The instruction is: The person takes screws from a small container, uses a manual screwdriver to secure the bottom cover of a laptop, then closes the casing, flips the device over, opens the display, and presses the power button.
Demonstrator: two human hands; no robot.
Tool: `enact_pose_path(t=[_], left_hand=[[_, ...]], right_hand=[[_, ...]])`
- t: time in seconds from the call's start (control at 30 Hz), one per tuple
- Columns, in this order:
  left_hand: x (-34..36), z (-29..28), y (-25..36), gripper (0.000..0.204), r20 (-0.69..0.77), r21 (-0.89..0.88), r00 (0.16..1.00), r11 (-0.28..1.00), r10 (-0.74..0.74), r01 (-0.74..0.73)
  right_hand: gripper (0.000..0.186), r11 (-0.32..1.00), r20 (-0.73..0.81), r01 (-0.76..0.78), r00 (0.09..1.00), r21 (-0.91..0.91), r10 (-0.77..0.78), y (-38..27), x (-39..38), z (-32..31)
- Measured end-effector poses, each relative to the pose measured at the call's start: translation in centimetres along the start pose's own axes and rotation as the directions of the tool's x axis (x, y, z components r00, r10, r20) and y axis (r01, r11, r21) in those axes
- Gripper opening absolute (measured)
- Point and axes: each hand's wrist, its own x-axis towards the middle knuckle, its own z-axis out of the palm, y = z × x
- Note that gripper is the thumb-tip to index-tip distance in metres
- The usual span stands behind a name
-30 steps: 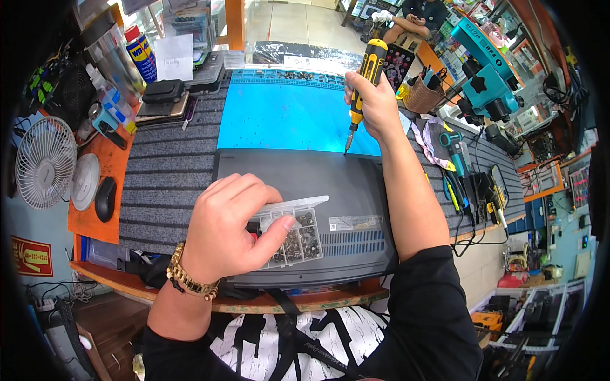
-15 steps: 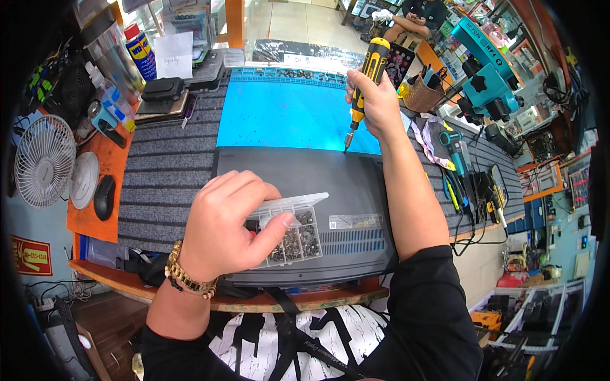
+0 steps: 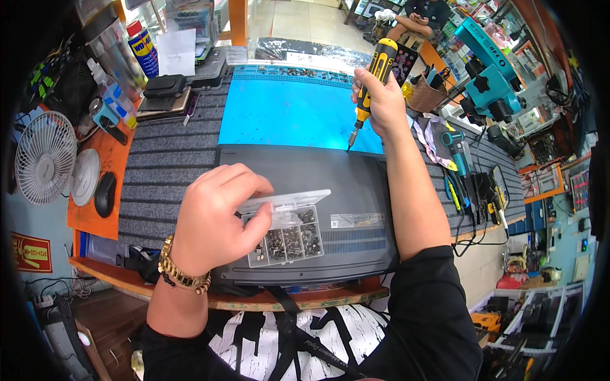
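Note:
My right hand (image 3: 386,105) is wrapped around a yellow-and-black screwdriver (image 3: 373,76). The screwdriver leans, its tip touching the far edge of a dark laptop (image 3: 305,168), which lies underside up. On the laptop's near left part stands a clear plastic compartment box (image 3: 289,261) of small screws, its lid (image 3: 298,198) raised at a slant. Beside the box is my left hand (image 3: 222,206), thumb and fingers apart and curved around the lid's left end. I see nothing held in it. The hand covers part of the box's left side.
A blue work mat (image 3: 286,108) lies beyond the laptop. To the left are a white fan (image 3: 46,159), a black mouse (image 3: 105,194) and a spray can (image 3: 143,51). Hand tools and a teal hot-air-style tool (image 3: 456,149) lie right. A seated person (image 3: 416,22) is in the background.
My left hand has drawn back left from the screw box, uncovering more compartments. The box and its lid have stayed put. My right hand keeps the screwdriver at the same spot.

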Motion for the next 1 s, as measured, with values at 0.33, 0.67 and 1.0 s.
enact_pose_path(t=[0.33, 0.67, 1.0], left_hand=[[-0.1, -0.1, -0.7, 0.009, -0.032, 0.021, 0.999, 0.999, -0.025, 0.026], [-0.2, -0.4, -1.3, 0.011, -0.140, 0.065, 0.977, 0.983, -0.162, 0.173], [-0.1, -0.3, -2.5, 0.013, -0.230, 0.030, 0.947, 0.971, -0.222, 0.235]], right_hand=[[0.032, 0.999, -0.032, 0.052, 0.998, 0.012, -0.051, 0.2, -0.1, 0.3], [0.026, 0.972, -0.087, 0.074, 0.995, 0.225, -0.056, -0.9, -0.1, -1.0], [0.033, 0.919, -0.027, 0.287, 0.956, 0.271, -0.291, -5.9, -3.4, -0.3]])
